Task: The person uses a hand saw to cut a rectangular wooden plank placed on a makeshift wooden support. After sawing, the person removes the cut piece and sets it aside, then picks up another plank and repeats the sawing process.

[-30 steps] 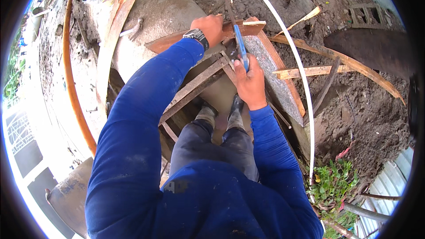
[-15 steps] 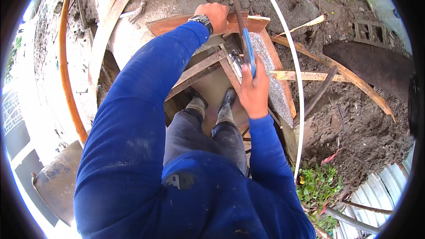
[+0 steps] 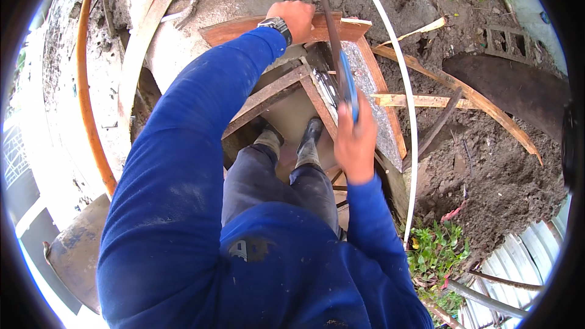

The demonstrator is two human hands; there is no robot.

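Note:
My right hand is wrapped round the blue handle of a handsaw, slightly blurred. The saw's long dark blade points away from me and crosses a reddish-brown wooden board near the board's right end. On that board, just left of the blade, my left hand is closed over the top edge, with a watch at the wrist. How the fingers wrap behind the board is hidden. Beneath the board's right end is a grey speckled panel with a wooden edge.
I stand in boots in murky water inside a wooden frame. A white pipe curves past on the right, over loose wood strips on muddy soil. At left are an orange pole, a long plank and a rusty drum.
My right hand has drawn the saw back toward me and slightly right. The left hand stays in place on the board.

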